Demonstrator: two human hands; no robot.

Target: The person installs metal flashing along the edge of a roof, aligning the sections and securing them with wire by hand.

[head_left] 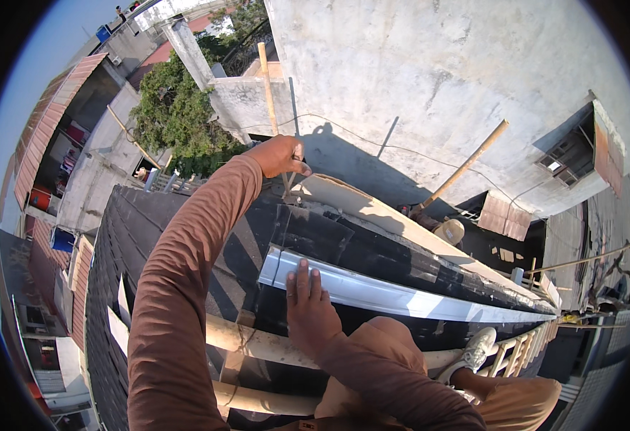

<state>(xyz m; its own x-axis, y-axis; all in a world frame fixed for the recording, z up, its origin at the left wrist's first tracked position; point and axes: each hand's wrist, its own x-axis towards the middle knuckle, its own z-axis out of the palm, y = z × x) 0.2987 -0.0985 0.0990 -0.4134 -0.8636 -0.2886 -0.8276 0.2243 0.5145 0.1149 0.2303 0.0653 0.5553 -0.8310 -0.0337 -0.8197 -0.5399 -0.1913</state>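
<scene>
A long, shiny silver metal strip (372,292) lies along the dark roof edge, running from the middle of the view to the far right. My right hand (310,309) rests on its near left end, fingers stretched out over the metal. Above that end, my left hand (283,156) is held out with fingers curled and thumb drawn in. It is beside the left end of a pale board (372,208) fixed along the roof's outer edge. Whatever its fingers pinch, if anything, is too small to tell. Black sheeting (315,233) shows between strip and board.
Bamboo poles (264,343) cross below my knees, and a bamboo ladder (519,353) runs near my shoe (478,348). Beyond the roof edge is a drop beside a grey wall (430,93). A person's straw hat (450,231) shows down there. Dark shingles (124,237) slope left.
</scene>
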